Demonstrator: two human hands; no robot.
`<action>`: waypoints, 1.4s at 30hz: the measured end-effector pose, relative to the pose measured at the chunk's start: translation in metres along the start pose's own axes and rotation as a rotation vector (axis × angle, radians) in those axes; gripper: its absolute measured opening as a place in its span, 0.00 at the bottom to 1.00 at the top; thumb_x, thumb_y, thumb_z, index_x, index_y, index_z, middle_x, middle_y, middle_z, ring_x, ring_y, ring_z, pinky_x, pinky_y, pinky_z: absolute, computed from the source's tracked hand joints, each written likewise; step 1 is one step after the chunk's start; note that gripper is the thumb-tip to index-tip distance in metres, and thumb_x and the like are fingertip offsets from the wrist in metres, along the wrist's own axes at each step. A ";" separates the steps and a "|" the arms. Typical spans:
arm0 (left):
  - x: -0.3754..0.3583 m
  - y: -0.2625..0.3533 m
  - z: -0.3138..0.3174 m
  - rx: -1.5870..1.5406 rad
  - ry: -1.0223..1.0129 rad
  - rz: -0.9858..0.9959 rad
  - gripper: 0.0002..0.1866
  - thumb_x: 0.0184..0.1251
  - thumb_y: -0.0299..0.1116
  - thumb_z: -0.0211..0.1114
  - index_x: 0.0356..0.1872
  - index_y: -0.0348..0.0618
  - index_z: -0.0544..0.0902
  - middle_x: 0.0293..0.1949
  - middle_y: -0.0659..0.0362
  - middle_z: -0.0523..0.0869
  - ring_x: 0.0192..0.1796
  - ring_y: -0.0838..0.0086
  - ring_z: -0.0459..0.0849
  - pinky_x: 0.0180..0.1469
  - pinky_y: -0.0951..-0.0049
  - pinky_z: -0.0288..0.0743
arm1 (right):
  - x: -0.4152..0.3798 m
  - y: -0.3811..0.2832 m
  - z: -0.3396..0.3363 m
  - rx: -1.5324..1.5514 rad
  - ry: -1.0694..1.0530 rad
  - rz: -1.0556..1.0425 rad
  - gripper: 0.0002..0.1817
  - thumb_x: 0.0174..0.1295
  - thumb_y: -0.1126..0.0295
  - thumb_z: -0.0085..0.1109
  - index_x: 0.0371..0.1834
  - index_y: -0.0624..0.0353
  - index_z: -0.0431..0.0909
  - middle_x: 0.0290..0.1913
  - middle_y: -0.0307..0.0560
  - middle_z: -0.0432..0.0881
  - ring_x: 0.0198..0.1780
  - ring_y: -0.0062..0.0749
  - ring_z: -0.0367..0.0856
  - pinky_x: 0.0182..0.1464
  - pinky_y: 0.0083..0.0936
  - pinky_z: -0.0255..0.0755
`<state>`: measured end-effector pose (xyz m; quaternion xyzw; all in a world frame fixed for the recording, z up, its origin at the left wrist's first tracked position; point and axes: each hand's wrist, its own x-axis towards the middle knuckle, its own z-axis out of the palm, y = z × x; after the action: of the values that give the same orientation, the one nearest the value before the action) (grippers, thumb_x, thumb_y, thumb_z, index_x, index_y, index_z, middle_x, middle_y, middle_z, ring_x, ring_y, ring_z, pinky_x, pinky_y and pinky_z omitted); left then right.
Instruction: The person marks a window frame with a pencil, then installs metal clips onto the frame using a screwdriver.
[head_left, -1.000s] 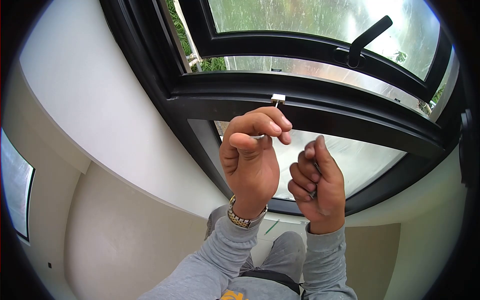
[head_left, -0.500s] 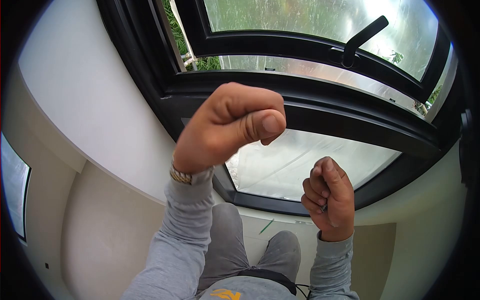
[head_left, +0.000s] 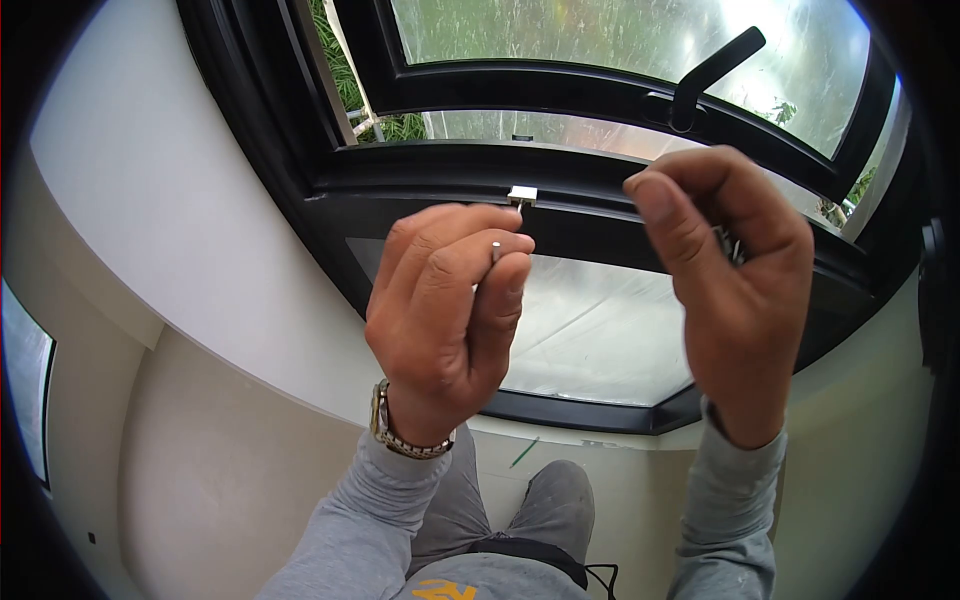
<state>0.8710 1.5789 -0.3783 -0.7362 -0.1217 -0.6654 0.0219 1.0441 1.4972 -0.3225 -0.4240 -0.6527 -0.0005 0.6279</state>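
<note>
My left hand (head_left: pixel 440 310) is closed in a pinch in front of the lower window frame. At its fingertips is a small white fitting (head_left: pixel 522 195) with a thin metal stem. A short metal pin end (head_left: pixel 496 250) shows between the index finger and thumb. To the right, my right hand (head_left: pixel 735 280) is raised with its fingers curled over, thumb up. Small shiny metal pieces (head_left: pixel 728 243) show inside its curled fingers; their exact kind is too small to tell. Behind both hands runs the black window frame (head_left: pixel 420 170).
Beyond, a black window sash (head_left: pixel 560 90) with a black handle (head_left: pixel 715 75) stands open outward. Below is a fixed lower pane (head_left: pixel 590 330). White wall surfaces (head_left: pixel 200 200) flank the window. A green pencil-like stick (head_left: pixel 524 452) lies low down near my knees.
My left hand has turned and lowered, now showing the white fitting and pin at its fingertips. My right hand has risen and moved right, closer to the camera.
</note>
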 end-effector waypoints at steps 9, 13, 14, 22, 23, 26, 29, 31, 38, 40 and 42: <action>0.020 0.016 -0.020 0.208 -0.254 0.055 0.07 0.72 0.30 0.69 0.38 0.35 0.85 0.39 0.50 0.90 0.42 0.62 0.90 0.42 0.67 0.84 | -0.025 0.008 0.004 0.098 -0.050 0.291 0.08 0.70 0.71 0.68 0.40 0.66 0.85 0.27 0.34 0.81 0.26 0.09 0.69 0.27 0.12 0.59; 0.037 0.005 -0.026 0.182 -0.372 0.246 0.05 0.66 0.24 0.71 0.37 0.33 0.84 0.38 0.51 0.90 0.40 0.60 0.90 0.42 0.66 0.85 | -0.032 0.016 0.029 -0.018 -0.004 0.176 0.04 0.66 0.78 0.68 0.41 0.66 0.86 0.27 0.41 0.84 0.26 0.14 0.76 0.27 0.17 0.66; 0.040 0.002 -0.028 0.175 -0.406 0.298 0.04 0.65 0.23 0.71 0.37 0.33 0.84 0.37 0.51 0.90 0.40 0.60 0.90 0.42 0.66 0.85 | -0.032 0.016 0.034 -0.082 0.005 0.139 0.05 0.65 0.78 0.69 0.42 0.64 0.86 0.27 0.43 0.85 0.25 0.16 0.77 0.26 0.19 0.67; 0.033 0.018 -0.033 0.133 -0.304 0.195 0.04 0.62 0.20 0.71 0.37 0.32 0.86 0.36 0.49 0.90 0.39 0.59 0.90 0.42 0.66 0.85 | -0.031 0.040 0.075 -0.179 0.152 -0.272 0.16 0.56 0.79 0.73 0.49 0.62 0.88 0.23 0.44 0.80 0.22 0.34 0.78 0.26 0.27 0.71; 0.033 0.020 -0.034 0.134 -0.265 0.196 0.04 0.62 0.20 0.70 0.37 0.31 0.86 0.36 0.47 0.90 0.38 0.59 0.90 0.42 0.66 0.85 | -0.030 0.039 0.074 -0.152 0.155 -0.343 0.15 0.55 0.78 0.74 0.47 0.62 0.88 0.22 0.42 0.77 0.21 0.32 0.75 0.24 0.28 0.68; 0.038 0.036 -0.044 0.095 -0.216 0.195 0.05 0.67 0.20 0.65 0.40 0.29 0.86 0.36 0.45 0.89 0.37 0.63 0.90 0.41 0.65 0.85 | -0.029 0.022 0.072 -0.122 0.166 -0.421 0.14 0.55 0.78 0.75 0.45 0.62 0.88 0.21 0.41 0.75 0.20 0.30 0.74 0.23 0.28 0.66; 0.045 0.037 -0.046 -0.180 -0.046 -0.292 0.07 0.74 0.22 0.62 0.46 0.29 0.85 0.37 0.49 0.89 0.37 0.69 0.89 0.41 0.71 0.85 | -0.018 0.016 0.053 -0.122 0.077 -0.465 0.09 0.60 0.80 0.73 0.42 0.67 0.88 0.29 0.46 0.87 0.23 0.25 0.77 0.24 0.21 0.69; 0.044 0.020 -0.044 -0.274 -0.048 -0.411 0.08 0.76 0.24 0.63 0.48 0.30 0.84 0.37 0.52 0.90 0.37 0.73 0.89 0.41 0.76 0.84 | -0.005 0.013 0.030 -0.245 -0.041 -0.501 0.07 0.60 0.78 0.73 0.41 0.67 0.87 0.29 0.46 0.88 0.25 0.26 0.82 0.25 0.21 0.72; 0.026 -0.005 -0.026 -0.189 -0.347 -0.324 0.06 0.72 0.28 0.71 0.43 0.37 0.87 0.38 0.58 0.89 0.37 0.78 0.87 0.40 0.79 0.81 | 0.042 -0.008 0.006 -0.624 -0.268 -0.578 0.07 0.57 0.74 0.74 0.33 0.65 0.84 0.26 0.53 0.83 0.24 0.45 0.82 0.27 0.33 0.72; 0.031 -0.007 -0.022 -0.066 -0.371 -0.185 0.06 0.72 0.28 0.71 0.43 0.37 0.88 0.40 0.58 0.89 0.39 0.78 0.86 0.41 0.78 0.80 | 0.058 -0.021 -0.001 -0.764 -0.399 -0.532 0.08 0.57 0.74 0.73 0.31 0.65 0.83 0.25 0.53 0.82 0.23 0.46 0.80 0.27 0.36 0.70; 0.034 -0.011 -0.020 -0.067 -0.406 -0.142 0.06 0.72 0.29 0.70 0.43 0.39 0.89 0.41 0.58 0.88 0.42 0.78 0.85 0.43 0.78 0.79 | 0.071 -0.024 -0.002 -0.724 -0.498 -0.593 0.07 0.60 0.74 0.72 0.31 0.64 0.82 0.22 0.50 0.79 0.21 0.39 0.76 0.27 0.35 0.67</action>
<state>0.8521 1.5905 -0.3439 -0.8451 -0.1530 -0.5069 -0.0746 1.0430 1.5199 -0.2510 -0.3982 -0.8320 -0.3027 0.2401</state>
